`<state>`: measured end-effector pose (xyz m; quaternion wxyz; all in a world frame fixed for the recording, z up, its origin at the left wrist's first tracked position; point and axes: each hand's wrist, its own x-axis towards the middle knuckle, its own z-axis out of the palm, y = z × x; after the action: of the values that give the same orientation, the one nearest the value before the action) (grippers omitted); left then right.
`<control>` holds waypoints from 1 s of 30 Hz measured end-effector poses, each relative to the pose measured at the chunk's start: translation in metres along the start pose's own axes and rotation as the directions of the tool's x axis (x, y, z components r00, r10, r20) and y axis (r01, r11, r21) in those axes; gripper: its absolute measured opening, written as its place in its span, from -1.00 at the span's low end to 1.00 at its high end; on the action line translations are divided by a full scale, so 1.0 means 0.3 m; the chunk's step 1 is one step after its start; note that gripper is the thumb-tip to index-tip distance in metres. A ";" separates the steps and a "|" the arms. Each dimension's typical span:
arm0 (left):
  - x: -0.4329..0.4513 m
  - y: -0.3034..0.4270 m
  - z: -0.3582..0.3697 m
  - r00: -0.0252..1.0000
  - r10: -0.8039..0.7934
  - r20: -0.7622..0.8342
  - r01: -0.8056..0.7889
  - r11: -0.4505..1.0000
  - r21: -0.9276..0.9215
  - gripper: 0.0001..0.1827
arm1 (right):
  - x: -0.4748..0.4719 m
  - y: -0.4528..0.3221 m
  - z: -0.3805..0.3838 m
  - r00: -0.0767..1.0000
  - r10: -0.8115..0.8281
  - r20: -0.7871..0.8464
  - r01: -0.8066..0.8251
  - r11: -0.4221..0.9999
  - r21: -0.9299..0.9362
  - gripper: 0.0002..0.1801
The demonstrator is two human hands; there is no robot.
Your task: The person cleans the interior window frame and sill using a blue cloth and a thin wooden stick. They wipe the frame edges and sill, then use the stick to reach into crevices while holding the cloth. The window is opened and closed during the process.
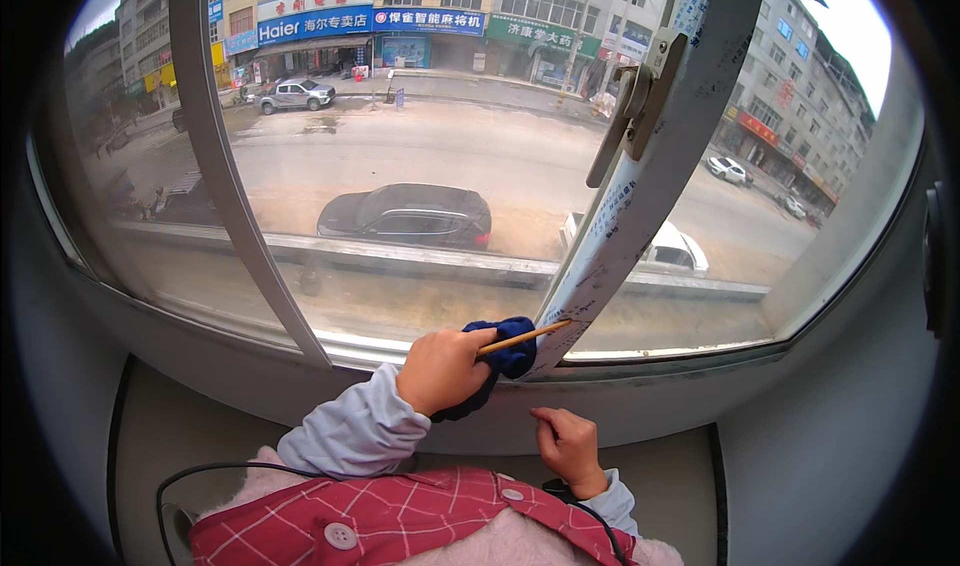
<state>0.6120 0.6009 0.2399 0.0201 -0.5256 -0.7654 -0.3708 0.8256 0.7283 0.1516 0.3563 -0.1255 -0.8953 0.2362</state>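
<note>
My left hand (442,371) grips a thin wooden stick (525,338) together with a bunched dark blue cloth (516,356). The cloth lies against the lower end of a window sash frame (600,251) that carries printed protective film, and the stick's far tip reaches across that frame. Below and to the right, my right hand (568,446) hovers in front of the wall under the window. Its fingers are curled, and nothing shows in them. A metal window handle (637,104) is fixed higher up on the same frame.
A second upright frame bar (240,183) stands at the left. The bottom window track (360,347) runs beneath the glass. Outside, beyond a ledge (420,256), are a street, a black car (409,215) and shopfronts. A black cable (217,467) loops beside the checked red garment.
</note>
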 end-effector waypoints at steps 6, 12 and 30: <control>-0.023 -0.004 -0.040 0.989 -0.070 0.132 0.112 0.932 -0.345 -0.63 | -0.024 0.003 -0.019 0.997 -0.007 0.071 0.005 0.999 0.036 -0.85; -0.096 0.082 -0.161 0.995 0.103 0.009 -0.051 0.560 -0.827 -0.60 | 0.012 -0.034 -0.049 0.832 0.183 0.524 -0.375 0.881 0.288 -0.57; -0.147 0.147 -0.230 0.947 0.315 -0.058 -0.317 0.893 -0.321 -0.37 | 0.180 -0.114 0.026 0.930 -0.081 0.358 -0.343 0.153 0.927 0.10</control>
<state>0.6432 0.5331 0.2955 -0.0054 -0.6382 -0.5980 -0.4849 0.7798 0.7176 0.1954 0.1769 0.0962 -0.5589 0.8044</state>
